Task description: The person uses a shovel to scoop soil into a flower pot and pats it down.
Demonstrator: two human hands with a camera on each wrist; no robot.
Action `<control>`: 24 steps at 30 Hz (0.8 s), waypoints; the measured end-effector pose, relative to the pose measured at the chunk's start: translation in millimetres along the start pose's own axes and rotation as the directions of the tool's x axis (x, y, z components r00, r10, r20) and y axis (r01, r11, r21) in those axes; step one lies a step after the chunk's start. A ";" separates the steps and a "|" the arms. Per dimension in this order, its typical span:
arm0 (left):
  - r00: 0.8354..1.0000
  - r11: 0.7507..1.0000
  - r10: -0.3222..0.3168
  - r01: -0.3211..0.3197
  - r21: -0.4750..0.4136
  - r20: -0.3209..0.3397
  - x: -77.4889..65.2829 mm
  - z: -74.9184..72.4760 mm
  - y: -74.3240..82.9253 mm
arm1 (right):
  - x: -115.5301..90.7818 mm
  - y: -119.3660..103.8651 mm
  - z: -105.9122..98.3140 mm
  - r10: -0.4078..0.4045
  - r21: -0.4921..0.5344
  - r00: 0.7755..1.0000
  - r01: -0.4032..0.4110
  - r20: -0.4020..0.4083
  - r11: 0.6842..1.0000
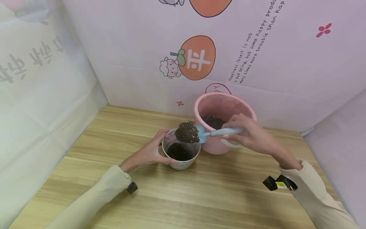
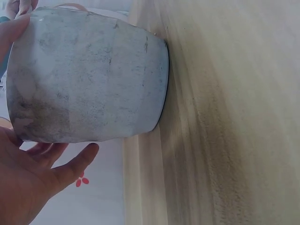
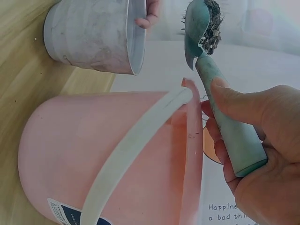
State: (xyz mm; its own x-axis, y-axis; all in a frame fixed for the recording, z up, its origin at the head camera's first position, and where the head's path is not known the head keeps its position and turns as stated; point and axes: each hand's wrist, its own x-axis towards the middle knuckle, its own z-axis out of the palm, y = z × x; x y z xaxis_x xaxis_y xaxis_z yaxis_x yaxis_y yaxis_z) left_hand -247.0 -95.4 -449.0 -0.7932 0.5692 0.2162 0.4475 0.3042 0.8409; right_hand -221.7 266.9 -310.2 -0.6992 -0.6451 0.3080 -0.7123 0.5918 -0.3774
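Note:
My right hand [image 1: 243, 133] grips the handle of a light-blue trowel [image 1: 226, 131], whose blade carries a heap of dark soil [image 1: 187, 132]. That loaded blade hangs over a whitish plastic pot [image 1: 183, 164] with some soil [image 1: 179, 151] in its bottom. Around the pot's rim, my left hand [image 1: 152, 149] holds it with thumb on the near side and fingers on the far side. In the left wrist view the pot [image 2: 93, 75] stands on the table, its wall smudged. The right wrist view shows the trowel handle [image 3: 229, 122] in the curled fingers.
A pink bucket [image 1: 218, 144] with a white handle [image 3: 136, 145] and soil [image 1: 213, 122] inside stands right behind the pot, under my right hand. Printed cloth [image 1: 137, 73] hangs along the back of the wooden table [image 1: 177, 197] and both sides.

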 end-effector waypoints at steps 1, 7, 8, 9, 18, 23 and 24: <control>1.000 1.000 0.002 -0.002 0.003 -0.002 -0.7 0.2 -0.3 | -1.1 -1.2 0.1 0.010 -0.007 1.000 -0.010 0.002 1.000; 1.000 1.000 0.016 -0.016 0.002 -0.008 -5.8 0.5 0.5 | -8.5 -6.7 1.4 0.054 0.005 0.999 -0.054 0.004 0.999; 1.000 1.000 0.017 -0.017 0.002 -0.006 -6.6 0.4 0.9 | -9.6 -7.3 2.1 0.054 0.007 0.999 -0.054 0.005 0.998; 1.000 1.000 0.014 -0.014 -0.002 -0.001 -7.6 0.3 1.3 | -10.3 -8.1 3.0 0.053 0.003 0.999 -0.053 0.009 0.999; 1.000 0.999 0.014 -0.013 -0.039 0.020 -12.0 0.8 3.2 | -11.5 -17.7 11.6 0.076 -0.052 0.996 -0.074 0.040 0.996; 0.999 0.997 0.029 -0.027 -0.077 0.023 -12.4 1.5 3.1 | -8.2 -24.8 16.2 0.027 -0.153 0.999 -0.024 0.019 0.988; 0.999 0.996 0.034 -0.032 -0.081 0.021 -12.3 1.5 3.3 | -7.0 -26.2 17.2 0.009 -0.174 1.000 -0.006 0.013 0.985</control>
State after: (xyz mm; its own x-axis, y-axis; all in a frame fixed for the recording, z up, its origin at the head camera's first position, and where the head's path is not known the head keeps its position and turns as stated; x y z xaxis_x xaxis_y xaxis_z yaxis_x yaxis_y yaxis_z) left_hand -235.2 -100.2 -449.6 -0.7690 0.5948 0.2341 0.4378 0.2233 0.8709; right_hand -197.1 247.6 -317.5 -0.7046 -0.6463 0.2930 -0.7076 0.6709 -0.2218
